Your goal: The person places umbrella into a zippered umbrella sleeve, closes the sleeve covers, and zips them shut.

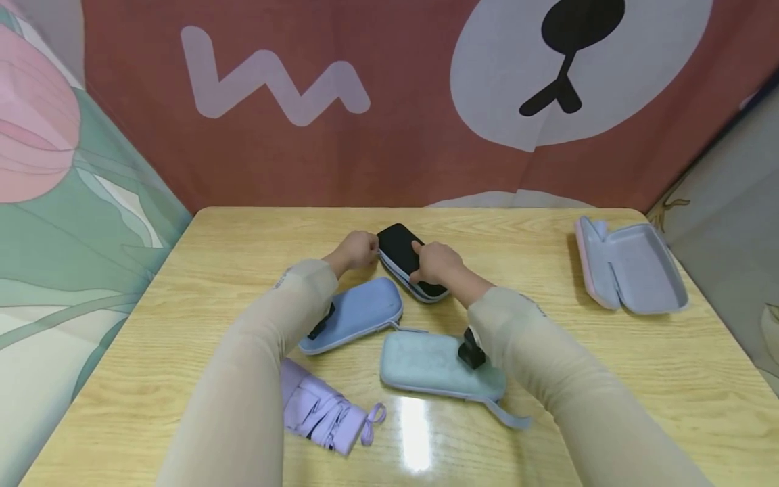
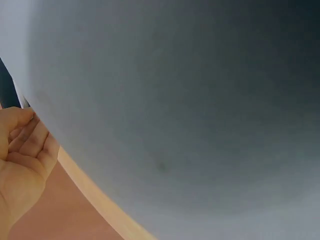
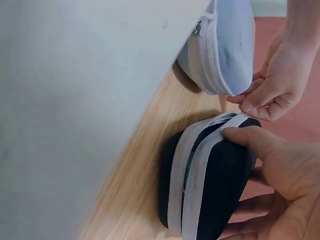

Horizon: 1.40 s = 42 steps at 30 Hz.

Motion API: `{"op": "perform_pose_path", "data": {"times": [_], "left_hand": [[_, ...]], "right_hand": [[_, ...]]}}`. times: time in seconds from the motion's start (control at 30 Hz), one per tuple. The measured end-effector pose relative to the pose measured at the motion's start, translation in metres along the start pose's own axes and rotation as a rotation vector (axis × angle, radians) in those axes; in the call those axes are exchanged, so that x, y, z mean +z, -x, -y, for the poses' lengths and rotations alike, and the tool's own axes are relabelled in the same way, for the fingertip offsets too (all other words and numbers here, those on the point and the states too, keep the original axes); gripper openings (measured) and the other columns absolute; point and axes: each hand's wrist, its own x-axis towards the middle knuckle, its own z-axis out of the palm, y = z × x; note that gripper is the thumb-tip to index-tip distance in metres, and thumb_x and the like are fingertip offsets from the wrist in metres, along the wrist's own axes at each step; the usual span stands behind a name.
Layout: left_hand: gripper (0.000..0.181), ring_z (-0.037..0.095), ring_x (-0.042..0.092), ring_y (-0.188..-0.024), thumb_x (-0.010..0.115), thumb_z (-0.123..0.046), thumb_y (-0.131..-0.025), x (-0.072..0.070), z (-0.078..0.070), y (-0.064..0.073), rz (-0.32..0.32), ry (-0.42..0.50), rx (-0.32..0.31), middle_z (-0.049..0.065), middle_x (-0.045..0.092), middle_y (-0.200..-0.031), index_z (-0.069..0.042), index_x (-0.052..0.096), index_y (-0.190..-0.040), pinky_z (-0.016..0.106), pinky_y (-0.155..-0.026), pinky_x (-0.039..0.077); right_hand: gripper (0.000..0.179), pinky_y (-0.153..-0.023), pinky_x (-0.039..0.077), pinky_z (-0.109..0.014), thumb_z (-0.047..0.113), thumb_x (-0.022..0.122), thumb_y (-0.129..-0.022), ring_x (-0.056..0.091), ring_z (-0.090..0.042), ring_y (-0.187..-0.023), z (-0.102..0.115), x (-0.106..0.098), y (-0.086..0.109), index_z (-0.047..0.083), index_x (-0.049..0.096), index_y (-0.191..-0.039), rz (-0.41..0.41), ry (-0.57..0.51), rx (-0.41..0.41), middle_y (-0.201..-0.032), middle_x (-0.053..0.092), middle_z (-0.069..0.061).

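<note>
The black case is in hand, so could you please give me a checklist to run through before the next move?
1. Right hand holds the black case: ok, thumb on the near face.
2. Left hand at the zip: ok, fingers pinch at its end.
3. Contents identified: cannot tell, the gap along the zip shows too little.
4. Free space beside it: not ok, the blue case lies close by.
5. Open case out of the way: ok, far right.
</note>
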Motion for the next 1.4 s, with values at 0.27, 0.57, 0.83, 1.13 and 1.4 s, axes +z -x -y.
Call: {"op": "perform_pose_path", "data": {"times": [0.27, 0.57, 0.83, 1.13, 1.4], "left_hand": [[0.027, 0.014, 0.054, -0.06, 0.042, -0.029, -0.09, 0.01, 0.009, -0.006, -0.009, 0.125, 0.03, 0.001, 0.058, -0.068, -0.014, 0.054, -0.071, 0.027, -0.055, 0.041], [0.022, 0.021, 0.057, -0.07, 0.038, -0.009, -0.09, -0.038, -0.054, 0.028, 0.055, 0.104, -0.166, 0.009, 0.059, -0.078, -0.003, 0.053, -0.074, 0.031, -0.06, 0.042], [0.022, 0.017, 0.048, -0.057, 0.041, -0.013, -0.086, 0.001, 0.012, -0.017, 0.007, -0.022, -0.077, 0.001, 0.055, -0.064, -0.011, 0.052, -0.067, 0.031, -0.057, 0.039], [0.012, 0.018, 0.048, -0.063, 0.044, -0.013, -0.083, 0.024, 0.049, -0.048, -0.072, -0.166, -0.082, 0.003, 0.053, -0.071, -0.01, 0.054, -0.075, 0.031, -0.055, 0.04], [0.014, 0.018, 0.044, -0.056, 0.045, -0.005, -0.079, -0.008, 0.0, -0.01, -0.033, -0.084, -0.099, 0.005, 0.05, -0.063, -0.008, 0.051, -0.067, 0.031, -0.052, 0.037]], "right_hand": [[0.079, -0.045, 0.036, -0.026, 0.037, 0.063, -0.076, 0.05, -0.018, -0.057, -0.004, 0.0, -0.001, 0.016, 0.018, -0.138, 0.003, -0.019, -0.005, -0.101, 0.056, -0.016], [0.083, -0.055, 0.04, -0.028, 0.043, 0.062, -0.075, 0.055, -0.02, -0.072, -0.008, -0.003, -0.005, 0.015, 0.016, -0.138, 0.013, -0.048, -0.014, -0.1, 0.058, -0.013], [0.084, -0.05, 0.039, -0.027, 0.044, 0.061, -0.075, 0.052, -0.017, -0.057, -0.004, -0.003, -0.002, 0.013, 0.016, -0.138, 0.017, 0.002, -0.038, -0.07, 0.057, -0.01], [0.085, -0.048, 0.039, -0.026, 0.048, 0.059, -0.075, 0.052, -0.017, -0.058, 0.004, -0.002, 0.0, 0.008, 0.018, -0.137, 0.004, 0.029, -0.03, -0.068, 0.057, -0.009], [0.084, -0.055, 0.044, -0.028, 0.046, 0.059, -0.076, 0.056, -0.019, -0.068, 0.009, 0.001, 0.001, 0.004, 0.018, -0.137, -0.017, 0.043, -0.015, -0.091, 0.06, -0.013]]}}
